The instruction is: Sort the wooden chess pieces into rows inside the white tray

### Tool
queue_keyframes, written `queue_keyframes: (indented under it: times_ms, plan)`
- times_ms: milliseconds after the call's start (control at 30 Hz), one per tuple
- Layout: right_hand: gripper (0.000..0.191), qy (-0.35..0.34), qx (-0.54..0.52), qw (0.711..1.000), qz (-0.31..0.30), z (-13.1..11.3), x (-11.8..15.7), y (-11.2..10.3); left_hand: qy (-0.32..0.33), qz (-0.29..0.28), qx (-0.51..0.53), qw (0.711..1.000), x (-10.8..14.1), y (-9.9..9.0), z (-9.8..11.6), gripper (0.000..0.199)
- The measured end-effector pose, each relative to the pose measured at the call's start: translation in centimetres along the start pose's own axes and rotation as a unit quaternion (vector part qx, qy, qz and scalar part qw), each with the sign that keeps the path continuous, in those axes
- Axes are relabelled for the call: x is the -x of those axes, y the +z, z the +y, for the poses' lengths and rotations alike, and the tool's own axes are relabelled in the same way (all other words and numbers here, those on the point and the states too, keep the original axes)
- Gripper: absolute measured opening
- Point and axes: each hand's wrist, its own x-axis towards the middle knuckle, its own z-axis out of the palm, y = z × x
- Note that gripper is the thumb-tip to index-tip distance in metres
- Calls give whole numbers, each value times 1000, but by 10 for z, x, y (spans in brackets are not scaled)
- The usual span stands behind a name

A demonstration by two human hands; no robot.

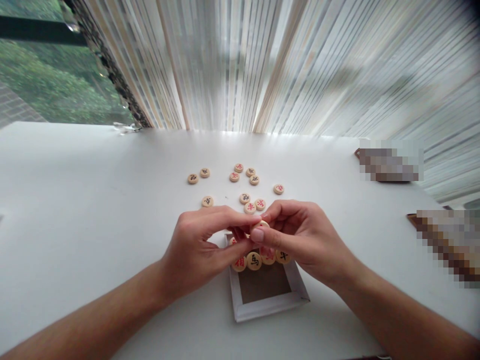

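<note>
My left hand [210,235] and my right hand [300,227] meet above a shallow white box [270,311]. Between their fingertips is a round wooden Chinese chess piece [263,224], partly covered by my right thumb. Both hands are closed in a pinch at it; whether more pieces sit behind the fingers is hidden. Inside the box, a row of pieces lies face up below my fingers, including a red-marked piece [239,262] and a black-marked piece [254,261]. My hands hide the box's far part.
Several loose pieces, such as a black-marked one [207,201] and a red-marked one [278,189], are scattered on the white table [93,210] beyond my hands. Two blurred-out objects stand at the right. A striped curtain [225,65] hangs behind the table, beside a window.
</note>
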Motion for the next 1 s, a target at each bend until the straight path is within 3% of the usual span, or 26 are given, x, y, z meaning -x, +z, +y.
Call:
queue_keyframes:
  times_ms: [300,433,567,700,800,900,1000]
  plan:
    - [23,-115,76,990,13,2,4,2,-32,29,74,996,0,2,-3,28]
    - [14,-183,176,967,10,4,6,-3,-63,47,104,992,0,2,-4,26]
    - [19,-245,257,934,27,6,5,-6,-77,64,93,991,-2,1,-4,24]
    - [21,-258,245,934,27,10,1,-8,-86,83,92,989,-3,1,-4,19]
    - [32,-271,244,931,34,14,0,-10,-92,88,118,985,-4,1,-4,17]
    - [43,-298,267,916,39,15,0,-13,-110,92,146,979,-5,1,-3,18]
    - [41,-323,299,897,41,13,-1,-13,-123,89,171,974,-6,1,-3,19]
